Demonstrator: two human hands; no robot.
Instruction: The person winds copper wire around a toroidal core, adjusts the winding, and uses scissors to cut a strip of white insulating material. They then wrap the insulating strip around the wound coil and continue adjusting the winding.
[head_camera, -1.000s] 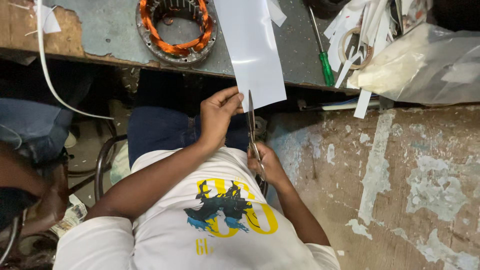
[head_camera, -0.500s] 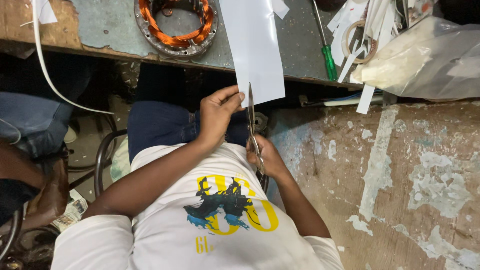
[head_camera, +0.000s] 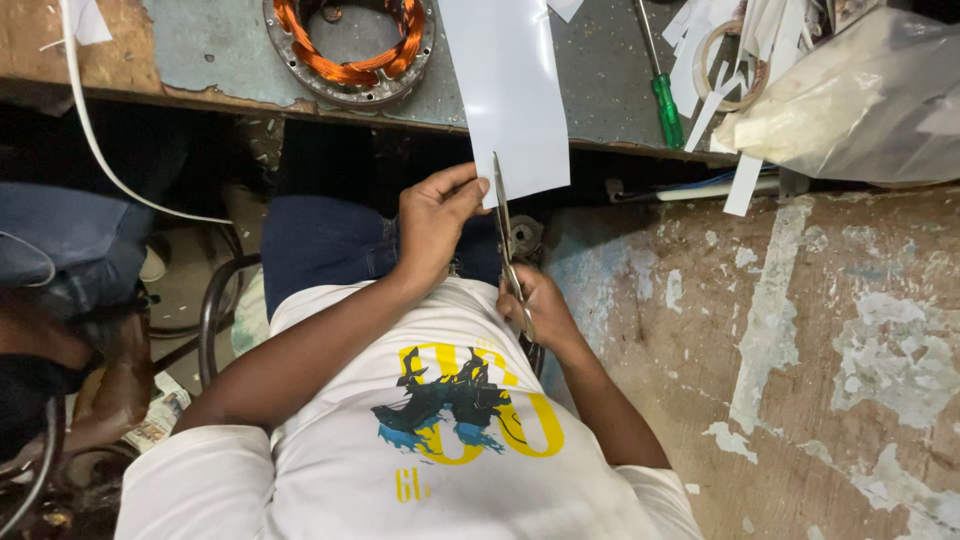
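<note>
A white sheet (head_camera: 510, 95) of thin, stiff material was held upright in front of the workbench (head_camera: 200, 45), its lower edge just below the bench's front edge and its upper part lying against the grey benchtop. The sheet's bottom left corner was pinched between the thumb and fingers of the left hand (head_camera: 435, 215), which was closed on it. A pair of scissors (head_camera: 508, 245) was set against the sheet's lower edge, the blades pointing up and nearly closed, the tip just inside the sheet. The scissors' handles were gripped by the right hand (head_camera: 530, 305), which was clenched around them close to the body, above the lap.

On the bench, left of the sheet, a round motor stator (head_camera: 350, 50) wound with copper-orange wire was seen lying flat. Right of the sheet, a screwdriver with a green handle (head_camera: 665, 105) was laid pointing away from the person. Beyond it, a loose pile of white strips (head_camera: 725, 60) was heaped, some hanging over the bench edge, beside a crumpled clear plastic bag (head_camera: 850, 100). A white cable (head_camera: 95, 140) was draped from the bench down to the left. Below, a white printed shirt (head_camera: 440, 440) and blue trousers (head_camera: 320, 245) were worn, and a worn, patchy floor (head_camera: 800, 350) was seen at the right.
</note>
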